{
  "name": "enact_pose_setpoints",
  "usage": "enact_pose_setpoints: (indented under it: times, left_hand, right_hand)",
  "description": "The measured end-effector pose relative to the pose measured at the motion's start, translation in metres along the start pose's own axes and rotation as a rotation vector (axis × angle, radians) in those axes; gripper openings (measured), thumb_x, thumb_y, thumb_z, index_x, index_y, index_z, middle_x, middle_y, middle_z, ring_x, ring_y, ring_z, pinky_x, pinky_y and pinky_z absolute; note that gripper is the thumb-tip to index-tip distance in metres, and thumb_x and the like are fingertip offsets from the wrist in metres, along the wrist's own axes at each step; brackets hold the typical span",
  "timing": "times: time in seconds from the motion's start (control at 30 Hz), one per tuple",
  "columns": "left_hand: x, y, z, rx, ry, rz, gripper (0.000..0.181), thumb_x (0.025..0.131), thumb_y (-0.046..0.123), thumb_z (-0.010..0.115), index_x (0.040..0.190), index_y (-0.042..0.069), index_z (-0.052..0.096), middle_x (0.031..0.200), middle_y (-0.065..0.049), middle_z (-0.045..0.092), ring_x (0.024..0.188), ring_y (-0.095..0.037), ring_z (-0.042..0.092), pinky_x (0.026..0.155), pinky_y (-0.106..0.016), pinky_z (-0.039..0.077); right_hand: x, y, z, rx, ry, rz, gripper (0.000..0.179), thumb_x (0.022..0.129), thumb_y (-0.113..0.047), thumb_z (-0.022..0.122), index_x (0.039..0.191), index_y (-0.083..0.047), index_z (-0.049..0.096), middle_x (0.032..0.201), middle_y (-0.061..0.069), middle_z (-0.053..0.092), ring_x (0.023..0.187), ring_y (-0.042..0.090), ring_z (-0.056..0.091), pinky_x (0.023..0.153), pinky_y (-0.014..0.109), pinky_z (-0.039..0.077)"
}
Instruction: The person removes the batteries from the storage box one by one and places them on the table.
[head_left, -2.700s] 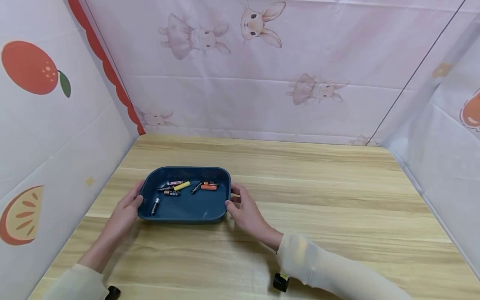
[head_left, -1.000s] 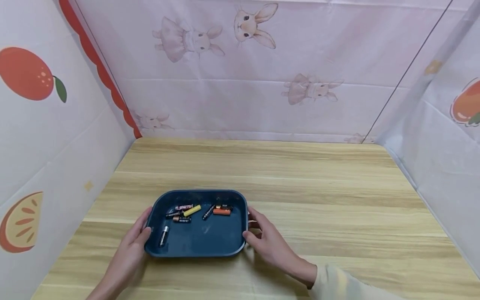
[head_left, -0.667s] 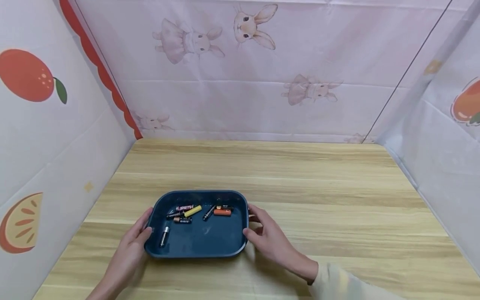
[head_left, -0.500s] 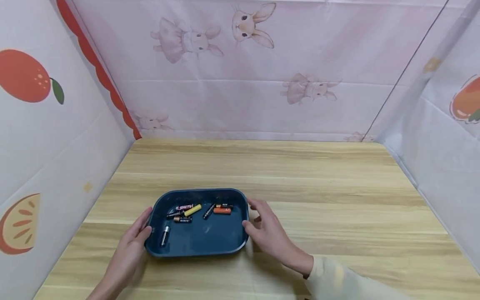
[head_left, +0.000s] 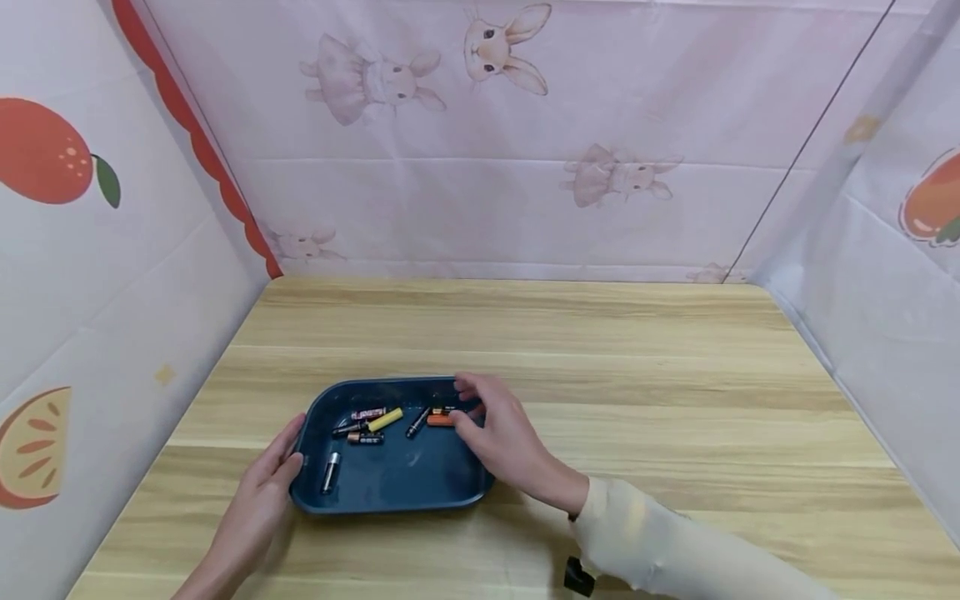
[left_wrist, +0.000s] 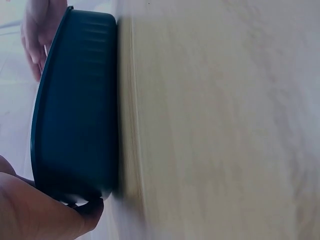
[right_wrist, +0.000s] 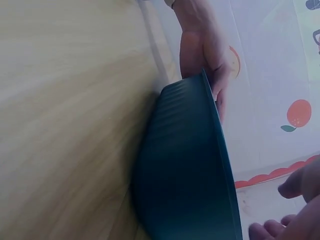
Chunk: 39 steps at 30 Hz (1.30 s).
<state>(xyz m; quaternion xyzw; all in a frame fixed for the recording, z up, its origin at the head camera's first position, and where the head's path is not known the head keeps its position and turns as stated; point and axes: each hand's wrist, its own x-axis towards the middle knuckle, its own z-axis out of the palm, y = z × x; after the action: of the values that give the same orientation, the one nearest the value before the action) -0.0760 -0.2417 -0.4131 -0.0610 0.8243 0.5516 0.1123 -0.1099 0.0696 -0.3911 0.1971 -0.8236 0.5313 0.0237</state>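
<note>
A dark blue plastic tray (head_left: 405,479) sits on the table, with several small batteries lying loose in it. My left hand (head_left: 258,492) grips its left end, thumb at the rim and fingers along the outer wall. Over the tray's right end hovers my right hand (head_left: 502,429), thumb and fingers apart and holding nothing. Below its fingertips are an orange battery (head_left: 440,421) and a black one, both partly hidden. Beside them lies a slanted black battery (head_left: 418,422). A yellow battery (head_left: 386,419) rests among darker ones further left, and a silver-tipped battery (head_left: 331,472) lies near the left wall.
The wood-grain table (head_left: 675,400) extends behind and to the right of the tray. A rabbit-print cloth (head_left: 480,208) hangs along the back, with fruit-print cloths at both sides. A black strap piece (head_left: 579,577) hangs under the right sleeve (head_left: 637,533).
The tray has come nearer to the person and slightly right, held by both hands. My right hand has since let go of its right end and moved left over the batteries.
</note>
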Motion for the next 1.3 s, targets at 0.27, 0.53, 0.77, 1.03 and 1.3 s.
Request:
enact_pose_setpoints:
  times: [0.27, 0.53, 0.77, 1.03, 1.3]
  left_hand:
    - [0.002, -0.004, -0.001, -0.010, -0.006, 0.019, 0.057, 0.113, 0.009, 0.025, 0.167, 0.009, 0.007, 0.172, -0.014, 0.001, 0.157, -0.035, -0.001, 0.124, -0.059, 0.008]
    - [0.001, -0.003, -0.002, -0.004, 0.000, 0.031, 0.057, 0.113, 0.011, 0.025, 0.167, 0.010, 0.008, 0.172, -0.014, 0.002, 0.157, -0.035, -0.001, 0.124, -0.059, 0.008]
    - [0.001, -0.003, -0.002, 0.006, 0.000, 0.017, 0.057, 0.113, 0.013, 0.025, 0.167, 0.011, 0.007, 0.173, -0.012, 0.002, 0.157, -0.034, -0.001, 0.124, -0.058, 0.008]
    - [0.000, -0.004, -0.001, -0.008, 0.006, 0.006, 0.058, 0.112, 0.010, 0.026, 0.167, 0.010, 0.007, 0.173, -0.013, 0.004, 0.157, -0.032, 0.003, 0.125, -0.056, 0.012]
    - [0.002, -0.004, 0.000, -0.013, 0.011, 0.002, 0.058, 0.112, 0.010, 0.026, 0.167, 0.011, 0.007, 0.173, -0.013, 0.004, 0.157, -0.032, 0.003, 0.125, -0.056, 0.013]
  right_hand:
    - [0.013, 0.003, 0.016, -0.104, -0.089, 0.093, 0.041, 0.102, -0.007, 0.064, 0.139, 0.008, 0.056, 0.118, 0.019, 0.063, 0.095, 0.022, 0.064, 0.085, 0.036, 0.059]
    - [0.025, -0.006, 0.016, -0.307, -0.261, 0.206, 0.032, 0.101, -0.007, 0.060, 0.126, 0.013, 0.062, 0.108, 0.020, 0.065, 0.073, 0.018, 0.056, 0.060, 0.025, 0.050]
    - [0.037, -0.006, 0.021, -0.445, -0.339, 0.186, 0.020, 0.101, -0.005, 0.060, 0.082, -0.003, 0.064, 0.072, 0.005, 0.053, 0.065, 0.017, 0.051, 0.055, 0.024, 0.046]
    - [0.047, 0.002, 0.031, -0.500, -0.364, 0.199, 0.031, 0.095, 0.002, 0.063, 0.066, -0.008, 0.061, 0.067, 0.003, 0.049, 0.060, 0.016, 0.047, 0.052, 0.022, 0.042]
    - [0.049, 0.012, 0.039, -0.432, -0.335, 0.187, 0.052, 0.093, 0.010, 0.061, 0.049, -0.013, 0.045, 0.049, -0.006, 0.033, 0.042, 0.009, 0.035, 0.041, 0.017, 0.031]
